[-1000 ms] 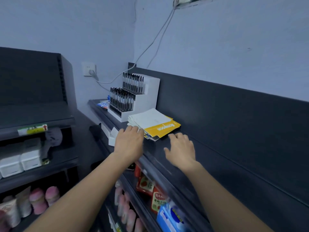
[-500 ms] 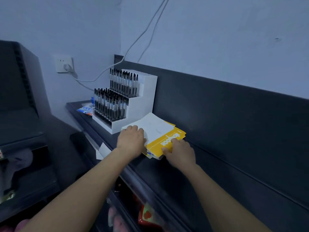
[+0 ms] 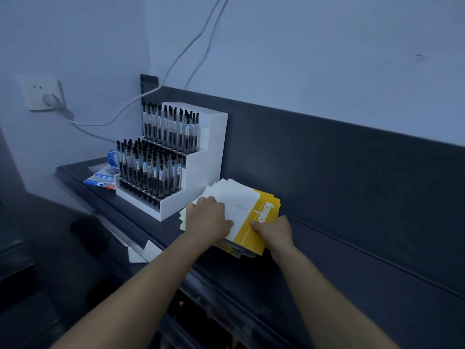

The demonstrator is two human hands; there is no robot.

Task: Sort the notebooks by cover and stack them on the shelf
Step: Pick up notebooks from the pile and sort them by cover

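A loose stack of notebooks [image 3: 242,210] with white and yellow covers lies on the dark top shelf [image 3: 314,250], against its back panel. The top cover is white with a yellow band bearing lettering. My left hand [image 3: 207,219] grips the stack's left side, thumb on the white cover. My right hand [image 3: 273,231] holds the near right corner, fingers curled over the yellow band. More notebook edges show under the top one.
A white stepped pen display [image 3: 173,157] full of black pens stands just left of the stack. Blue packets [image 3: 104,178] lie further left. A wall socket [image 3: 42,95] with a cable is behind. Lower shelves sit below in shadow.
Both hands closed in on the notebook stack: the right hand moved from the bare shelf onto the yellow cover. The view swung right and drew nearer.
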